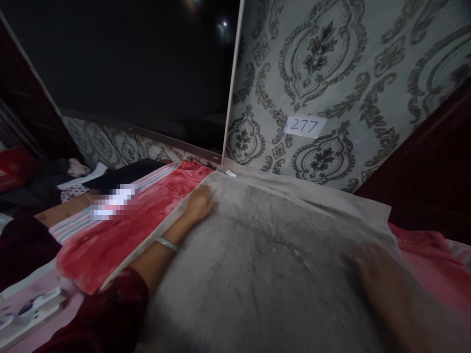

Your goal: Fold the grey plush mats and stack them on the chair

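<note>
At the near left, a white plastic power strip (39, 314) lies on smooth pale-pink cloth (69, 301). Beside it runs fluffy red fabric (125, 235) with a striped border, below a glossy black screen (128, 63). The left arm, in a dark red sleeve (110, 314) and a silvery bracelet (167, 243), reaches forward; its left hand (200, 202) rests knuckles up on the far left part of a grey plush cloth (265, 255). Its fingers are curled together; whether they pinch the pile cannot be told. The cloth spreads broad and creased across the middle, its paler far edge against damask-patterned wallpaper (320, 54) bearing a paper slip (304, 126) marked 277. The right hand (375, 269), blurred, stretches low over the cloth's right side, finger state unclear. More red fabric (423, 250) shows at right.
</note>
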Action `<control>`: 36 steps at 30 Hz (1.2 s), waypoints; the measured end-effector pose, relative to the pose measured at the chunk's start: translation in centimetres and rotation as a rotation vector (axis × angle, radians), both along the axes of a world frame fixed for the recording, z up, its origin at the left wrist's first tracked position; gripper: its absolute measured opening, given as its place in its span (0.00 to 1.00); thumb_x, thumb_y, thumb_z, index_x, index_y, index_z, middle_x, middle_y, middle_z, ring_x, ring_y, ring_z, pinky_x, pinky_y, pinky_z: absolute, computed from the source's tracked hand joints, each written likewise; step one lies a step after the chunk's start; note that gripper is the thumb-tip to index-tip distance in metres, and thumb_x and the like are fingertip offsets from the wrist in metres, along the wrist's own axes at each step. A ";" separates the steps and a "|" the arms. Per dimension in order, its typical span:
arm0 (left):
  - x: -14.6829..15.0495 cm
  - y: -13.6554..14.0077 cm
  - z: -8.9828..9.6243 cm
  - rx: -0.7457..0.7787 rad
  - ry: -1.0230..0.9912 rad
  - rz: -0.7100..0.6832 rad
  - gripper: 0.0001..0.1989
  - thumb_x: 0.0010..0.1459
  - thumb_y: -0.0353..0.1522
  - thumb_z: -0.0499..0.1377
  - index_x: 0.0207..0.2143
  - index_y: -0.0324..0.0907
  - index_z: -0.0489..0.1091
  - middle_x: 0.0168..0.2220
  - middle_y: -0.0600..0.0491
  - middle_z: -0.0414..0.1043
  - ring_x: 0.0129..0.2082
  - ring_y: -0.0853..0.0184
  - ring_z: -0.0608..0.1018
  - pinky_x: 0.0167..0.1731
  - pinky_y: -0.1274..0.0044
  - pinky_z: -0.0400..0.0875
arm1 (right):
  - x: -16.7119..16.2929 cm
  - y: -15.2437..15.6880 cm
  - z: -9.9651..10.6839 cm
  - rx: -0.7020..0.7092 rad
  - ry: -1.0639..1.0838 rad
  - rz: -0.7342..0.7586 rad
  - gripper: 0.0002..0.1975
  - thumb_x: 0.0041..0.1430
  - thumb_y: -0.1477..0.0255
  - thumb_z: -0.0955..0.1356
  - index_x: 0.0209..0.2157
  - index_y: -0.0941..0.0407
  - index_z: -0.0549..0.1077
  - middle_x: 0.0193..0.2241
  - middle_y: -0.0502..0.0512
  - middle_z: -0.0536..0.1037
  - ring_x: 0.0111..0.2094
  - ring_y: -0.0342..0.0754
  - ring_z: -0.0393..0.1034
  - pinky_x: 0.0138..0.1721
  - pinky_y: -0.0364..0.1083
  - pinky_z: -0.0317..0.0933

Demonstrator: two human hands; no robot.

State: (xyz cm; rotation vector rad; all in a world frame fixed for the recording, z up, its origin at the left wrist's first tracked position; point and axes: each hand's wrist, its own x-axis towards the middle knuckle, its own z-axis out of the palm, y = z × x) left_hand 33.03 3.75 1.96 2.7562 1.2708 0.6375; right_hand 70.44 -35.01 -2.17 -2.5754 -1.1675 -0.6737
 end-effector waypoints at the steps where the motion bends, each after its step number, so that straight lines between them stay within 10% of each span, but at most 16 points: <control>1: 1.6 -0.8 -0.3 -0.028 0.074 -0.087 0.33 0.64 0.39 0.55 0.67 0.34 0.59 0.70 0.36 0.58 0.71 0.52 0.60 0.68 0.61 0.55 | -0.8 2.1 -0.5 -0.023 0.040 0.050 0.34 0.73 0.57 0.49 0.66 0.65 0.64 0.65 0.75 0.64 0.68 0.65 0.56 0.63 0.63 0.60; 7: 6.7 -2.0 -3.0 -0.188 0.302 -0.364 0.33 0.69 0.50 0.45 0.71 0.50 0.54 0.75 0.47 0.47 0.74 0.52 0.50 0.69 0.53 0.44 | -5.4 7.8 -3.2 -0.321 0.240 0.159 0.34 0.70 0.52 0.49 0.72 0.47 0.56 0.72 0.54 0.56 0.71 0.64 0.49 0.65 0.70 0.51; 16: 5.1 6.9 -2.4 -0.134 0.338 -0.324 0.32 0.70 0.47 0.44 0.72 0.51 0.52 0.75 0.50 0.46 0.74 0.54 0.49 0.70 0.53 0.38 | -4.9 7.2 -4.1 -0.335 0.236 0.150 0.35 0.69 0.50 0.49 0.72 0.45 0.54 0.73 0.51 0.52 0.72 0.62 0.47 0.67 0.68 0.49; 26: 7.5 13.3 -2.7 -0.127 0.239 -0.018 0.34 0.70 0.47 0.42 0.73 0.41 0.51 0.75 0.41 0.45 0.74 0.52 0.48 0.69 0.51 0.42 | -4.6 7.1 -4.7 -0.326 0.244 0.167 0.36 0.68 0.48 0.51 0.72 0.44 0.54 0.73 0.49 0.53 0.73 0.62 0.44 0.67 0.68 0.49; 36: 9.3 10.5 0.5 -0.189 0.252 0.124 0.35 0.69 0.48 0.43 0.68 0.37 0.60 0.72 0.34 0.52 0.73 0.41 0.51 0.66 0.43 0.41 | -5.4 7.6 -3.4 -0.358 0.251 0.146 0.33 0.70 0.51 0.52 0.72 0.44 0.55 0.73 0.51 0.53 0.72 0.63 0.47 0.67 0.69 0.49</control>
